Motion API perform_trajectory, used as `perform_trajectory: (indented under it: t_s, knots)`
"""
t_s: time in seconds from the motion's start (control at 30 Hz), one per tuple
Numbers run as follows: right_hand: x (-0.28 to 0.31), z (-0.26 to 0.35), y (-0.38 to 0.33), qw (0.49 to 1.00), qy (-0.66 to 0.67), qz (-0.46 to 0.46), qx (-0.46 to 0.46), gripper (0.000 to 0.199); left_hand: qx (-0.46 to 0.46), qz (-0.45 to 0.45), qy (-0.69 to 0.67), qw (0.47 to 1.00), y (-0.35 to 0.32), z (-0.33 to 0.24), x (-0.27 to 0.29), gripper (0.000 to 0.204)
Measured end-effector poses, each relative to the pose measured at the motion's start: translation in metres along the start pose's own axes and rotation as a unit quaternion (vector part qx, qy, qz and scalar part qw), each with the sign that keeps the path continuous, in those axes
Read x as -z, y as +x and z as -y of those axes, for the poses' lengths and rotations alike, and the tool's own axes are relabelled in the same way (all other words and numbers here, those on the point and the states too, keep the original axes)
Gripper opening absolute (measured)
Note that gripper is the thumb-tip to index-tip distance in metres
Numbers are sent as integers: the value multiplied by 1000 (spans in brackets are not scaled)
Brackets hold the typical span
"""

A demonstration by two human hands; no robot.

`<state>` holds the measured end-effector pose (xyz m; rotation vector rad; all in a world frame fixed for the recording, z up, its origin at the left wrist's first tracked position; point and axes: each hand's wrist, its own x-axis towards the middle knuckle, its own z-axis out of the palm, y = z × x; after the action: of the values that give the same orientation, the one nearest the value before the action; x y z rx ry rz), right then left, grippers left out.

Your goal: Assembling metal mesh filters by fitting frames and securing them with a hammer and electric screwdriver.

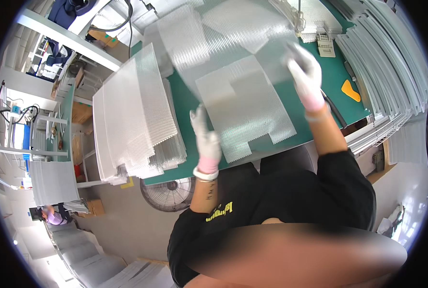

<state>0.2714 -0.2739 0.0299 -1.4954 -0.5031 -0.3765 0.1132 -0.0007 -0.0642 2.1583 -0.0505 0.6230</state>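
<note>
A translucent ribbed plastic sheet [247, 103] with notched edges lies on the green work table [187, 139] before me. My left hand [207, 144], in a white glove with a pink cuff, is at the sheet's left edge with its fingers stretched out; whether it touches the sheet I cannot tell. On the far right side my right hand [304, 74], gloved the same way, is near the table's right part. Motion smears its fingers, and any hold is unclear. Beyond the notched sheet spread larger translucent sheets [185, 41], partly blurred.
Left on the table is a stack of translucent sheets [127, 115]. To the right are a yellow scraper-like piece [351, 91], a dark long-handled tool [335, 110], a beige clip-like device [325, 45] and stacked grey sheets [387, 62]. A floor fan [168, 194] stands below the table edge.
</note>
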Motion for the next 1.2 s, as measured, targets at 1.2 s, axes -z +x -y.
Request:
perform_trajectory:
  t_s: [1.2]
  knots:
    - [27, -20, -139, 869, -433, 221, -98, 37, 207, 114, 304, 923, -10, -22, -22, 90]
